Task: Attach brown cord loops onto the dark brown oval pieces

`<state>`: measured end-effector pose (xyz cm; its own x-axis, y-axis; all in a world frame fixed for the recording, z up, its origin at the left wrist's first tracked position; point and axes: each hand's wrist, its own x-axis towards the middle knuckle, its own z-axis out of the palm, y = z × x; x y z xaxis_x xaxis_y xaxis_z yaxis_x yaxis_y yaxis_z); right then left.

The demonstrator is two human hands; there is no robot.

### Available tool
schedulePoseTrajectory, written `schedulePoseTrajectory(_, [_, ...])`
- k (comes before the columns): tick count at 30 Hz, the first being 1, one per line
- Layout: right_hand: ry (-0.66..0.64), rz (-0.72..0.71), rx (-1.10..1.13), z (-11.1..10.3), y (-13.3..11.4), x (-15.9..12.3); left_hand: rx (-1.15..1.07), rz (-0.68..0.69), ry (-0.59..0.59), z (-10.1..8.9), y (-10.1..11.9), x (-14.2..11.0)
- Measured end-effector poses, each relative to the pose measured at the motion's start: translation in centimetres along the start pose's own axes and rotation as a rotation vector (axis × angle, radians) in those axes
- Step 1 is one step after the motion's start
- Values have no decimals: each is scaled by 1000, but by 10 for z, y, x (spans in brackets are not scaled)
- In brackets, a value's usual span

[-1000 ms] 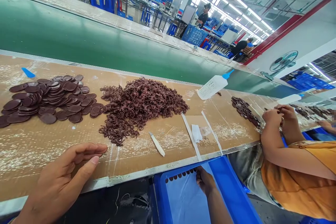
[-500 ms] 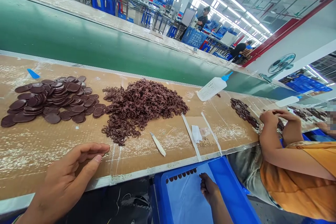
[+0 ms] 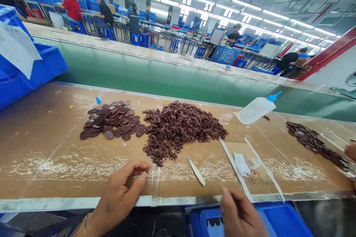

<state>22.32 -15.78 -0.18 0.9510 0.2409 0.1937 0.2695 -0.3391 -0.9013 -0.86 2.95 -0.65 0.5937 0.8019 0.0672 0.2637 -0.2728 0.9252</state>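
Note:
My left hand (image 3: 122,192) rests over the near edge of the cardboard-covered bench, thumb and fingers pinched together; whatever small piece is at the fingertips is too tiny to name. Just beyond it lies a heap of small dark brown curled pieces (image 3: 183,126). Further left is a pile of flat brown oval discs (image 3: 111,122). My right hand (image 3: 241,211), slightly blurred, is raised above a blue tray (image 3: 204,213) with its fingers curled in; I cannot see what they hold, if anything. Several brown discs line the tray's far edge. A white-handled knife (image 3: 196,171) lies between my hands.
A white squeeze bottle (image 3: 256,110) with a blue nozzle lies tilted behind the heap. White strips and a folded paper (image 3: 241,164) are at right. A blue bin (image 3: 30,63) stands far left. Another person's hand (image 3: 350,152) shows at the right edge.
The view has swung left and up. My right hand has risen from the tray towards the bench edge. My left hand keeps its pinch near the heap.

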Motion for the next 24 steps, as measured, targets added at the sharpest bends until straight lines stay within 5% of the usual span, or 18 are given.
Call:
schedulePoseTrajectory(4, [-421,-288,-80,65,-56,12,-106,-18,-4,-3,4,2])
schedulePoseTrajectory(8, [-564,-449,-461,102,-74,11,-254,-29,30,-1,6,1])
schedulePoseTrajectory(13, [-531,-590,-533,120,-52,-6,-298,-56,77,-7,8,-4])
schedulePoseTrajectory(19, [-496,-574,-341,120,-27,3,357,30,215,-57,12,27])
schedulePoseTrajectory(24, [-494,-526,-93,113,-29,9,601,103,107,-82,11,62])
